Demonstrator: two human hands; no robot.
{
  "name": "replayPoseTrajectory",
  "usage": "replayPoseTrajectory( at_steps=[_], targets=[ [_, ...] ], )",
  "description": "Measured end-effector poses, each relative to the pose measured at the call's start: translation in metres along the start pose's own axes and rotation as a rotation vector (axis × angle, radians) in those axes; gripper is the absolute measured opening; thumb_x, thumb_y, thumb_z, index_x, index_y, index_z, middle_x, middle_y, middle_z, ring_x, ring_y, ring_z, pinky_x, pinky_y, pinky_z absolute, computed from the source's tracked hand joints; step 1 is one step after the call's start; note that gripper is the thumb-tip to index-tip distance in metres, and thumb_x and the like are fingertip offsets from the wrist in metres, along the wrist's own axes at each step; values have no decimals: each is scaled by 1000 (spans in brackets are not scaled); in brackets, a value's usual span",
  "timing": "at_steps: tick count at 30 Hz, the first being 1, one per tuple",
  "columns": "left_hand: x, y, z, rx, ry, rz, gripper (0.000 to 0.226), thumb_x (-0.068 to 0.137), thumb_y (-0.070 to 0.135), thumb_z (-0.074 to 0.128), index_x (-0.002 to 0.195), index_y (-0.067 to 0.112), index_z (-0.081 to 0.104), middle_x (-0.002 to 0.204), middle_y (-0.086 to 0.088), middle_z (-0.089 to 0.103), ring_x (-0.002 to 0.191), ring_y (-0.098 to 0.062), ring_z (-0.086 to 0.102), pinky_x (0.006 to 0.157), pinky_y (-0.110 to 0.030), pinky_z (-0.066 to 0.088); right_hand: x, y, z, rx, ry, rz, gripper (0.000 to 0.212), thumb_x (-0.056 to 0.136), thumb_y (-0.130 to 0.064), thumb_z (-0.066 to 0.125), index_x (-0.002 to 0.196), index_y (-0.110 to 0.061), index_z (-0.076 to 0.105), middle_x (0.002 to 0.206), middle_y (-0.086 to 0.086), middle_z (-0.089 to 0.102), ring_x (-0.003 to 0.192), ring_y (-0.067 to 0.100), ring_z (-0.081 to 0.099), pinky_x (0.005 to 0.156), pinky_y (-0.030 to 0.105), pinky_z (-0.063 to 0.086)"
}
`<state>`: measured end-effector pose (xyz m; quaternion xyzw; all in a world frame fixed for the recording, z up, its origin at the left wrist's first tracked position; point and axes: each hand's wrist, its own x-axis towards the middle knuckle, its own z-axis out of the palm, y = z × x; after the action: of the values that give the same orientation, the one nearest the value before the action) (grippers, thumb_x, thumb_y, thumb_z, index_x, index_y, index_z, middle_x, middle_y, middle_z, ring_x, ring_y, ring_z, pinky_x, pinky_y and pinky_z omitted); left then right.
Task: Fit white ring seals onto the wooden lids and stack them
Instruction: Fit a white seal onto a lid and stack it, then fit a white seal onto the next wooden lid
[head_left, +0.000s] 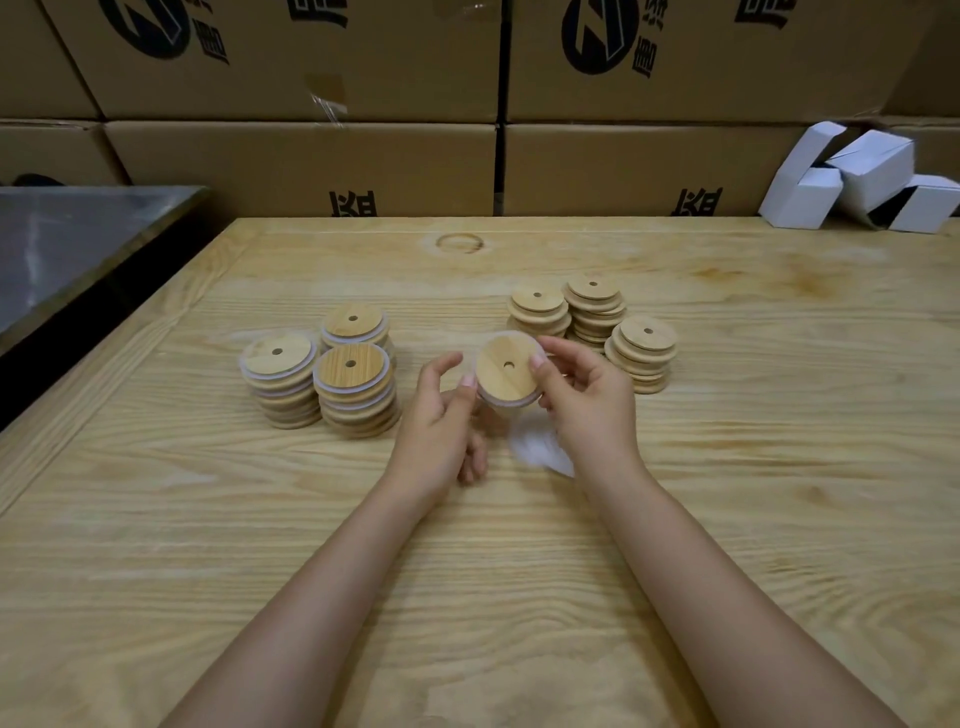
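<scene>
**A:** So where was the lid (506, 367)?

**B:** Up off the surface (519, 571), tilted, between both hands. The right hand (587, 400) pinched its right edge, and the left hand (441, 410) had a fingertip on its left edge, thumb loose. A seal (511, 401) showed along its lower rim.

**A:** And the stacks?

**B:** Sealed stacks (317, 374) sat left of the hands, three of them. Bare stacks (597, 327) sat right, also three. A blurry white heap of seals (540, 449) lay on the surface under the right wrist. Boxes (301, 166) lined the back.
</scene>
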<state>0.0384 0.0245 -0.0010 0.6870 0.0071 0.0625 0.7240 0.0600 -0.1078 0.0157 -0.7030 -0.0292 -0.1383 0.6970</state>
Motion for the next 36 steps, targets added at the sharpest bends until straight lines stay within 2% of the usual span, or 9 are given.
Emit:
replayPoseTrajectory(
  at_steps=[6, 9, 14, 19, 22, 24, 28, 33, 36],
  targets=[
    [-1, -4, -8, 344, 172, 240, 22, 83, 19, 42, 70, 18, 60, 42, 1, 54, 35, -10, 46, 41, -19, 36, 8, 8, 12, -60, 41, 36, 19, 87, -14, 65, 105, -14, 71, 92, -3, 69, 87, 10, 63, 85, 33, 51],
    [-3, 0, -11, 447, 185, 210, 22, 71, 23, 42, 57, 17, 57, 37, 3, 53, 40, -9, 51, 50, -25, 42, 17, 10, 32, -124, -3, 84, 20, 86, -16, 65, 105, -12, 71, 94, 2, 71, 86, 14, 64, 87, 41, 53],
    [-1, 1, -11, 639, 177, 126, 23, 82, 17, 49, 63, 9, 60, 52, -9, 63, 60, -28, 62, 65, -41, 51, 30, 13, 62, -297, -104, 155, 21, 87, -17, 64, 105, -8, 70, 98, 10, 72, 91, 24, 67, 89, 37, 50],
    [-4, 5, -9, 710, 193, 147, 29, 82, 17, 48, 54, 20, 47, 58, -14, 64, 65, -33, 60, 66, -43, 50, 36, 15, 75, -390, -166, 178, 23, 88, -19, 62, 108, -9, 70, 102, 9, 71, 98, 19, 65, 85, 21, 46],
    [-2, 4, -10, 683, 197, 136, 23, 83, 17, 48, 61, 15, 54, 62, -16, 65, 67, -35, 62, 67, -45, 50, 38, 12, 80, -396, -206, 220, 23, 88, -16, 59, 107, -9, 70, 107, 5, 70, 102, 18, 63, 88, 24, 46],
    [0, 3, -10, 658, 197, 118, 21, 83, 17, 48, 68, 11, 61, 64, -15, 66, 70, -34, 63, 68, -45, 51, 40, 10, 81, -371, -236, 267, 22, 87, -17, 58, 102, -6, 70, 92, 7, 71, 88, 22, 64, 83, 30, 49],
    [3, 1, -12, 519, 194, 46, 25, 85, 15, 46, 65, 14, 61, 55, -6, 65, 49, -20, 57, 55, -35, 47, 38, 8, 77, -329, -324, 340, 26, 88, -20, 56, 86, 4, 66, 63, 10, 58, 63, 24, 56, 61, 35, 44],
    [4, 1, -11, 472, 176, 36, 26, 86, 14, 45, 65, 15, 61, 50, -2, 62, 35, -11, 47, 45, -27, 38, 33, 4, 69, -287, -349, 353, 29, 89, -19, 54, 91, 8, 65, 63, 12, 55, 61, 24, 52, 61, 37, 44],
    [4, 1, -12, 454, 164, 23, 26, 86, 13, 44, 67, 17, 62, 49, 1, 62, 36, -12, 48, 43, -25, 37, 29, -4, 61, -370, -298, 190, 24, 90, -17, 53, 84, 0, 69, 67, 10, 63, 64, 25, 57, 69, 37, 49]
  ],
)
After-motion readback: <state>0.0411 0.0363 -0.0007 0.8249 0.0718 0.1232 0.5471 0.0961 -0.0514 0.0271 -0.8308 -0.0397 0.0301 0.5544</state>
